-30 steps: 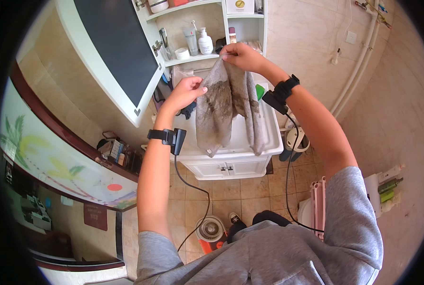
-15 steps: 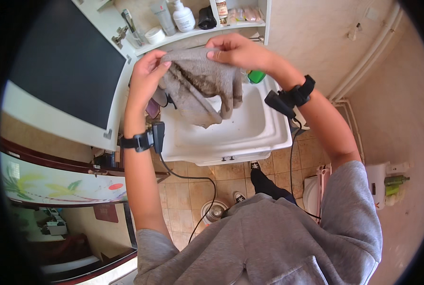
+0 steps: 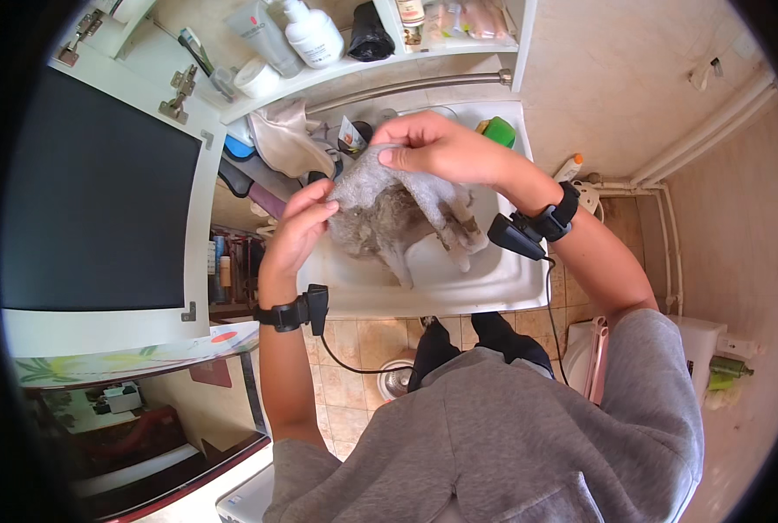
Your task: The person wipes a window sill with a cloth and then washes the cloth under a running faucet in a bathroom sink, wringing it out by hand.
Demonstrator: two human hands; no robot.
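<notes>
Between my two hands a grey cloth (image 3: 380,209) with dark, dirty-looking patches hangs over the white sink (image 3: 502,292). My left hand (image 3: 300,222) pinches its left upper edge between thumb and fingers. Farther right and higher, my right hand (image 3: 433,152) grips the top edge, thumb on the near side. The cloth's lower folds droop unevenly into the basin and hide part of it. Just beyond my right hand, a green object (image 3: 498,132) rests at the sink's back right corner.
Above the sink, a white shelf (image 3: 354,70) carries a pump bottle (image 3: 313,35), a tube (image 3: 262,37) and a jar (image 3: 256,78). An open cabinet door with a dark panel (image 3: 101,192) stands at left. A metal bar (image 3: 415,90) runs under the shelf. A toilet (image 3: 579,344) is at right.
The cloth has come lower and nearer, its top edge now bunched and slanting down to the left. My left hand has dropped relative to my right. The view has shifted toward the sink.
</notes>
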